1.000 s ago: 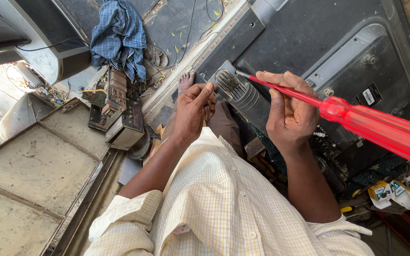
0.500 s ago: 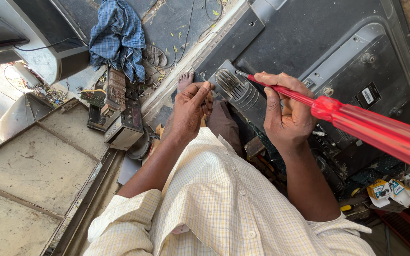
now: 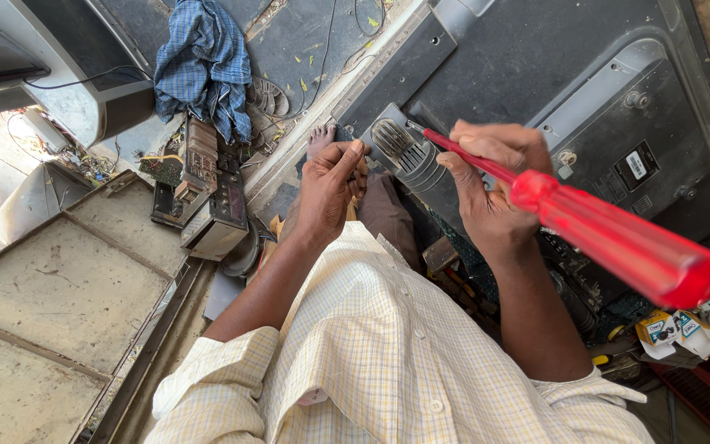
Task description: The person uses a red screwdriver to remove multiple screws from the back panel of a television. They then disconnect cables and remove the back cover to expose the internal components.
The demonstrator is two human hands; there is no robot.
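We see our right hand (image 3: 486, 193) closed around the red screwdriver (image 3: 601, 234) — its long axis runs from the handle at lower right up-left to the tip, which sits at the ribbed grille (image 3: 400, 148) on the dark back panel (image 3: 536, 74). Our left hand (image 3: 326, 193) rests just left of the grille, fingers curled, holding nothing we can make out. Since half a second ago the screwdriver's handle looms larger — otherwise little has shifted.

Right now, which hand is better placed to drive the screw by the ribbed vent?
Right. The right hand grips the red screwdriver, its tip at the ribbed vent; the left hand only steadies nearby, empty as far as shown.
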